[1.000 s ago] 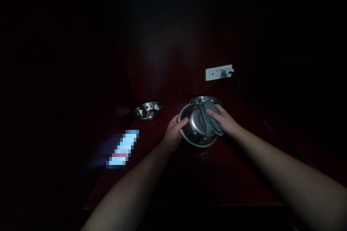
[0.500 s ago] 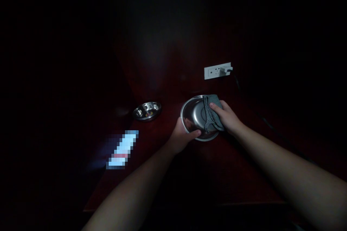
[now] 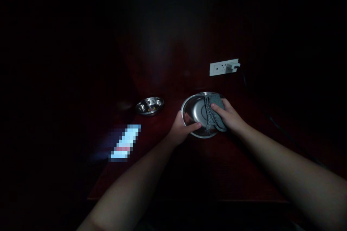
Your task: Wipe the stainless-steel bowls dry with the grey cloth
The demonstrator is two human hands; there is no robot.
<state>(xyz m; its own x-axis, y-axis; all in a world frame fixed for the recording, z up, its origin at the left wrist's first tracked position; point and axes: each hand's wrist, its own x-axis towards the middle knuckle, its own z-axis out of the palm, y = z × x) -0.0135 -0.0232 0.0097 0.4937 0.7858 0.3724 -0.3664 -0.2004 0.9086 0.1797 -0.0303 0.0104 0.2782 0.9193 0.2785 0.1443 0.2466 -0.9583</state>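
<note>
Over the dark red tabletop point(image 3: 230, 166), a stainless-steel bowl point(image 3: 195, 110) is held tilted between two bare hands, its shiny curved surface turned toward the viewer; whether its lower rim is touched by the wood cannot be told. By the left hand point(image 3: 181, 130) the bowl's left side is grasped, with the thumb laid across the near edge and the other fingers mostly hidden behind the metal. By the right hand point(image 3: 230, 116) a folded grey-green cloth point(image 3: 217, 104) is gripped against the bowl's right side; the thumb is pressed on the fabric, and its dark, textured edge is draped down over the steel. How the right hand's remaining fingers are bent cannot be made out. Just behind the bowl, another metal rim point(image 3: 207, 92) is partly covered by it.

Farther left, a shallow steel dish point(image 3: 142, 106) is set upright, with a small yellow and reddish patch seen at its bottom. Nearer the viewer, a brightly lit rectangle point(image 3: 126, 142) is blurred into blocks. On the wall behind, a white socket plate point(image 3: 217, 69) is fitted with a white plug point(image 3: 232, 66); a dark cable point(image 3: 275, 123) is faintly seen at right.
</note>
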